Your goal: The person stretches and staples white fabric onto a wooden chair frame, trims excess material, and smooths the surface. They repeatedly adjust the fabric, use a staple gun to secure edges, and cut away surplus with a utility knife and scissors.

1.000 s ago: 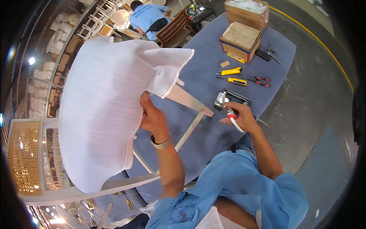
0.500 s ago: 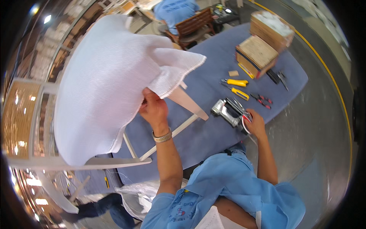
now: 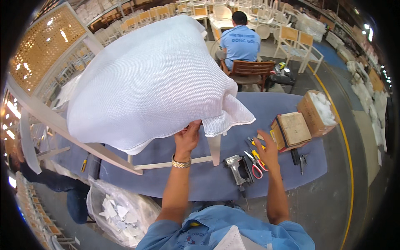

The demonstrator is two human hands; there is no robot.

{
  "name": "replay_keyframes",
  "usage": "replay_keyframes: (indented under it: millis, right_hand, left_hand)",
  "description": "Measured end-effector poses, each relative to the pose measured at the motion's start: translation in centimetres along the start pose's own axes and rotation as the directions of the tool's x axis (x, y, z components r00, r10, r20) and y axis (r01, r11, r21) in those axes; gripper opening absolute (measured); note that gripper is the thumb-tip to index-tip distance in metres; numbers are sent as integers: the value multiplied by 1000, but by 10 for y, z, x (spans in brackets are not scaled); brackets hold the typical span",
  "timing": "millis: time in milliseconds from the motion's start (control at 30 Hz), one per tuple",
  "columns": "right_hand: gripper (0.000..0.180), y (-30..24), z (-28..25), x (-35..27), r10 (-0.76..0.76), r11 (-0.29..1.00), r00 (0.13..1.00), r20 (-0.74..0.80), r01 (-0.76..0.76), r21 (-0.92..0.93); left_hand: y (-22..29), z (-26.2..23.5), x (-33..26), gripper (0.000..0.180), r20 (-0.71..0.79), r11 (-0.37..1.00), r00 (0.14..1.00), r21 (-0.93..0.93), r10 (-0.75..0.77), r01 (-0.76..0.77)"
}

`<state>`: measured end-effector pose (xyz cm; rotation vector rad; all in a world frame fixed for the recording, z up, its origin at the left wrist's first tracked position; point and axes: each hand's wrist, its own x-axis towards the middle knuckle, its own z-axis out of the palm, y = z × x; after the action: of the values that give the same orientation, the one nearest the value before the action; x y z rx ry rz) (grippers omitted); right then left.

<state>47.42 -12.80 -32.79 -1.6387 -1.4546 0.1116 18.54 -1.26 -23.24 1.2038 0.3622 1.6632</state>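
Note:
A white chair frame lies tipped on the blue-covered table, with a big white woven fabric cover bulging over its seat. My left hand, a metal watch on its wrist, grips the lower edge of the fabric from beneath. My right hand hovers with fingers spread over the red-handled scissors and a yellow-handled tool. It holds nothing. A grey staple gun lies just left of the scissors.
A wooden box and a cardboard box of white pieces stand at the table's right end, near a black tool. A person in a blue shirt sits beyond on a wooden chair. A plastic bag of white scraps stands lower left.
My right hand has moved from beside the staple gun up over the scissors and yellow tool, and its fingers have opened. The left hand keeps its grip on the fabric. The view has swung.

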Motion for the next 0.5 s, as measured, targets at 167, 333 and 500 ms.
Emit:
replay_keyframes:
  millis: [167, 333, 500]
  right_hand:
    - [33, -117, -5, 30, -50, 986, 982, -180, 77, 147]
    - [29, -60, 95, -104, 520, 654, 830, 199, -537, 533]
    - [48, -21, 153, -246, 809, -289, 299, 506, -548, 785]
  left_hand:
    - [-21, -20, 9, 28, 220, 986, 974, 140, 59, -91]
    - [-34, -27, 13, 31, 619, 414, 721, 595, 310, -689]
    - [-66, -37, 16, 45, 649, 381, 688, 575, 325, -724]
